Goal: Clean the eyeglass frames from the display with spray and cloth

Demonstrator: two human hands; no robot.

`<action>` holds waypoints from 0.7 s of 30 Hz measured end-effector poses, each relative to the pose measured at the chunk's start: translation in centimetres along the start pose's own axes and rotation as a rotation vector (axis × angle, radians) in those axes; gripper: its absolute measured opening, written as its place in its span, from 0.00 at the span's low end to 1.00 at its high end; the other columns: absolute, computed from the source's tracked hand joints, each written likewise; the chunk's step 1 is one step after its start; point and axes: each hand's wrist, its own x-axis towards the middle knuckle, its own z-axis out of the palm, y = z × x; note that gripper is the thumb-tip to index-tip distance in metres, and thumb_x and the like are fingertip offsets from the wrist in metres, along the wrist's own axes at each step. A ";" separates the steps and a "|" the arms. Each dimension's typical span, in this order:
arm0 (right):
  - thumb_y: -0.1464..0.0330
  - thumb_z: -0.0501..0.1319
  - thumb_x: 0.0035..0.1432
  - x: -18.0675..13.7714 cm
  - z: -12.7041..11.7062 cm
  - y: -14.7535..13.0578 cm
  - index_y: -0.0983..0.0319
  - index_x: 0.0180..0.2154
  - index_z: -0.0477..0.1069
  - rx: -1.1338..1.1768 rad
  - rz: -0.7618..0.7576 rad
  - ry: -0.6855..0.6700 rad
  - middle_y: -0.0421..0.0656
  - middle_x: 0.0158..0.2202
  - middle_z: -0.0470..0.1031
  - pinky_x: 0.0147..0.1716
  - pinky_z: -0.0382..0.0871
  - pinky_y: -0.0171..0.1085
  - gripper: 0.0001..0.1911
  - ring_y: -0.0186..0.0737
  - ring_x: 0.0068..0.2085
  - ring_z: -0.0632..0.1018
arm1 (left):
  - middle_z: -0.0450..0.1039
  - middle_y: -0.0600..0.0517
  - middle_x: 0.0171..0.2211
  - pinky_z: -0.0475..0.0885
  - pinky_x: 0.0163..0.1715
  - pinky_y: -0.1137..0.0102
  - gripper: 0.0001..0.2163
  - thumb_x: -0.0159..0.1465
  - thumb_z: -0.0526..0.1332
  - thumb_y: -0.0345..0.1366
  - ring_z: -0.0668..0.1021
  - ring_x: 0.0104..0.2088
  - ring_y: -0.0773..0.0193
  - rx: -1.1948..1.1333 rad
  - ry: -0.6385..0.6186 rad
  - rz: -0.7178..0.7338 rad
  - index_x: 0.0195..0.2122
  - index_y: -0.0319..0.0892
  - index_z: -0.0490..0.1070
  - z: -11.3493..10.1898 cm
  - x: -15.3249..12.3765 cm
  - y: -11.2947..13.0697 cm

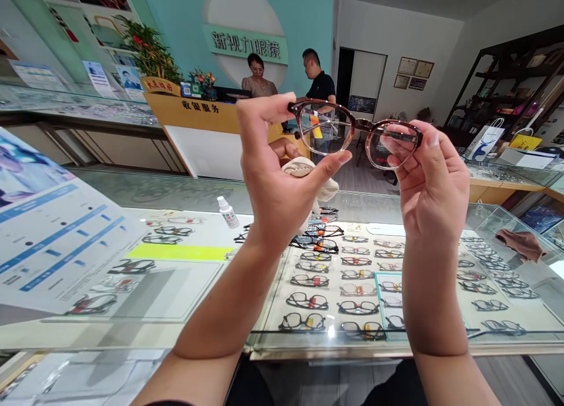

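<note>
A pair of eyeglasses (365, 124) with a brown tortoiseshell upper rim and clear lower rims is held up in front of me. My left hand (275, 171) pinches it at the left hinge and rim, with thumb and fingers closed. A cream cloth (328, 190) is tucked in that same hand and hangs below the palm. On the other end, my right hand (434, 180) grips the right rim between thumb and fingers. An orange and yellow tag (316, 126) shows through the left lens. Below the hands, a small white bottle (228, 212) stands on the glass counter.
Rows of eyeglass frames (359, 289) lie inside the glass display case. A printed card (57, 235) stands at the left, and a brown cloth (521, 243) lies at the right. Two people are behind the cash desk (202, 136). White paper bag (484, 140) stands on the far right counter.
</note>
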 end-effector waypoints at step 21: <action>0.52 0.63 0.66 -0.1 0.4 0.3 0.52 0.43 0.79 0.025 0.026 -0.017 0.38 0.43 0.86 0.51 0.83 0.47 0.13 0.42 0.45 0.87 | 0.72 0.47 0.56 0.76 0.29 0.62 0.32 0.55 0.75 0.53 0.77 0.56 0.49 0.002 -0.022 -0.026 0.58 0.62 0.65 0.2 -0.1 -0.1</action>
